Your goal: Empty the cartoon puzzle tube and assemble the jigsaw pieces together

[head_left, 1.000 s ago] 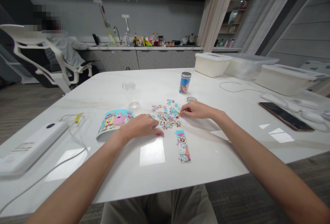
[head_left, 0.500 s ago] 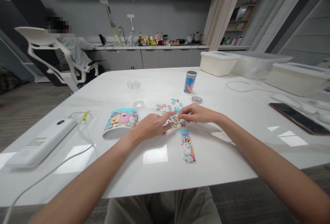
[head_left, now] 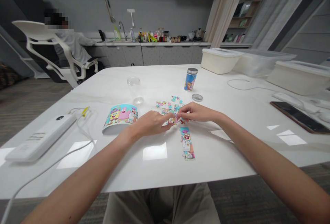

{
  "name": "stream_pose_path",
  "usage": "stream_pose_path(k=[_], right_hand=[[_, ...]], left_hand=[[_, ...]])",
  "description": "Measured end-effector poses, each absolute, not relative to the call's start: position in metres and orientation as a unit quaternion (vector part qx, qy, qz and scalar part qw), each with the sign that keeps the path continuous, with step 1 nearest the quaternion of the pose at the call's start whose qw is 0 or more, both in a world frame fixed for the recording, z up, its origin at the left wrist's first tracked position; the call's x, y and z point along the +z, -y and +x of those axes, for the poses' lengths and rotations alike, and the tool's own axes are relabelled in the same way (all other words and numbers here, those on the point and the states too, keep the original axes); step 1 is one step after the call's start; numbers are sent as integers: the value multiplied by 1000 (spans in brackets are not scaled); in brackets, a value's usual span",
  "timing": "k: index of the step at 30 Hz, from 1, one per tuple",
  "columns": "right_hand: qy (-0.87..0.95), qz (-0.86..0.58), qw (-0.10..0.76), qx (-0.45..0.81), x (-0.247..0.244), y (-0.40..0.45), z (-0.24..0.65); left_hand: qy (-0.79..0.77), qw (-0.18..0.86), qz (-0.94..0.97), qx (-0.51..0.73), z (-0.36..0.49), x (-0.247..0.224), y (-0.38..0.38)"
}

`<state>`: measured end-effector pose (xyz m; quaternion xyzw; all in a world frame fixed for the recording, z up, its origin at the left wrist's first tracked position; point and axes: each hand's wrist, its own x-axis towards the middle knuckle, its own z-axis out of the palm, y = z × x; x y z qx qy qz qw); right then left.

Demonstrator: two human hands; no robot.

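Observation:
My left hand (head_left: 154, 122) reaches over the left side of a pile of small colourful jigsaw pieces (head_left: 168, 106), its thumb and index finger apart and their tips by the other hand's fingers. My right hand (head_left: 196, 112) is closed in a pinch on a small jigsaw piece (head_left: 176, 118), mostly hidden by the fingertips. Nearer to me lies a joined strip of puzzle (head_left: 187, 144) showing a cartoon figure. Left of the hands stands a curved picture card (head_left: 121, 116) with cartoon characters.
Beyond the pile are a clear plastic jar (head_left: 135, 89), a blue cartoon can (head_left: 190, 79) and a round metal lid (head_left: 197, 97). A white power strip (head_left: 41, 138) with a cable lies left, a phone (head_left: 301, 116) right. Storage boxes (head_left: 221, 60) line the back right. Another person (head_left: 73, 46) sits far left.
My right hand has moved slightly left, bringing its fingertips up to those of my left hand. The view has tilted a little; objects on the table stay put.

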<state>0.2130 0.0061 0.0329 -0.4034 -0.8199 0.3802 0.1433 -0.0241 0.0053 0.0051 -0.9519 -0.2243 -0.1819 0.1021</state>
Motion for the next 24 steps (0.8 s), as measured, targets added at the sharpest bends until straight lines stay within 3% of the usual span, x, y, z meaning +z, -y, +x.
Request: stream_pose_path(k=[12,24], right_hand=[[826,-408,144,361,31,-7,213],[835,-372,122,387,31,-1,208]], left_hand=[[248,62,-961,-105,-23,8,-4],[247,112,-957,-102,-22,7,-2]])
